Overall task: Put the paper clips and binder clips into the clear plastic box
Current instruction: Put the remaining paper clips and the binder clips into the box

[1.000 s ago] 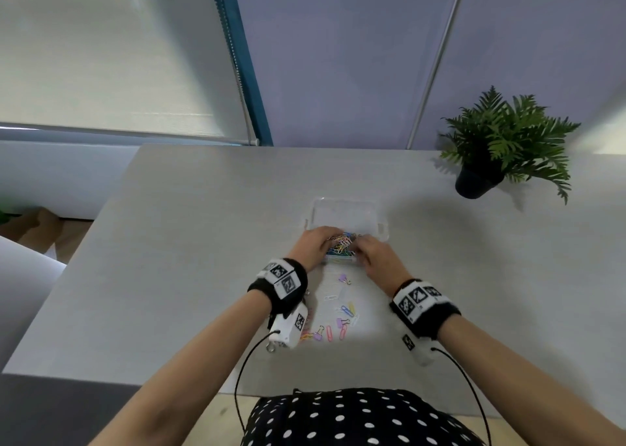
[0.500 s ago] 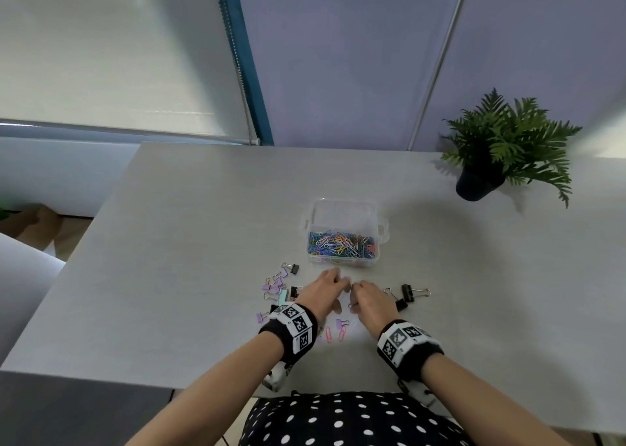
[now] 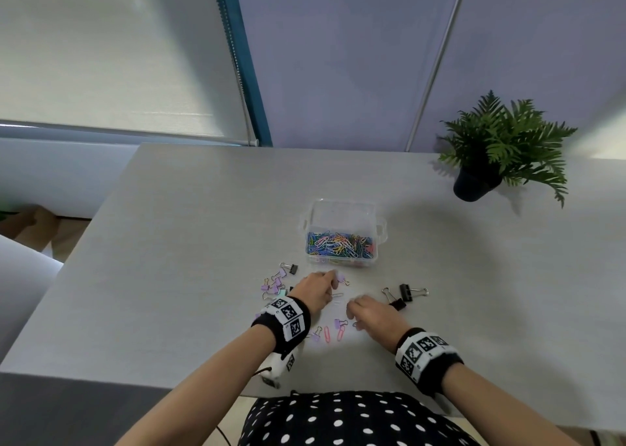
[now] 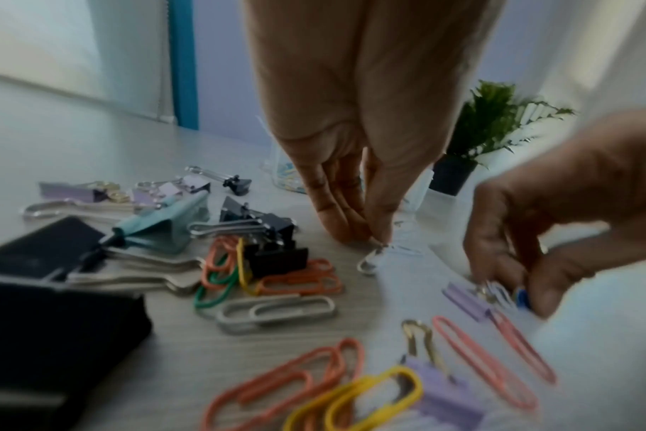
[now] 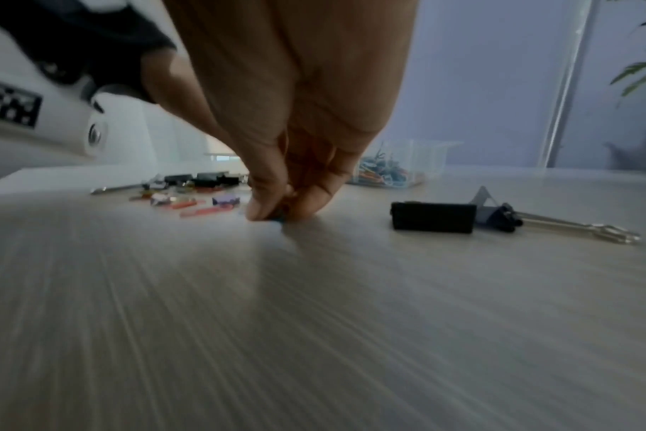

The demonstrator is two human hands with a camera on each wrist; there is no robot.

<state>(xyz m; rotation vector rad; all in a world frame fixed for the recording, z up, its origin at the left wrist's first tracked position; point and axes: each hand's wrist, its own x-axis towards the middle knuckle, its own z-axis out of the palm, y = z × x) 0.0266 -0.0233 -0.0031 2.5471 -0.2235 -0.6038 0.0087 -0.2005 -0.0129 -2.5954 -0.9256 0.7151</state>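
The clear plastic box stands mid-table, its near part filled with coloured paper clips. Loose clips lie in front of it: purple and black binder clips at the left, two black binder clips at the right, pink paper clips near me. My left hand has its fingertips down on the table, pinching the end of a white paper clip. My right hand pinches a small blue clip against the table beside a purple binder clip.
A potted fern stands at the table's back right. Orange, green, yellow and white paper clips and large black binder clips lie under my left wrist. The table's near edge is close behind my wrists.
Both hands have drawn back from over the box to the loose clips near me. Since half a second ago they have moved slightly apart and their fingertips have come down onto clips.
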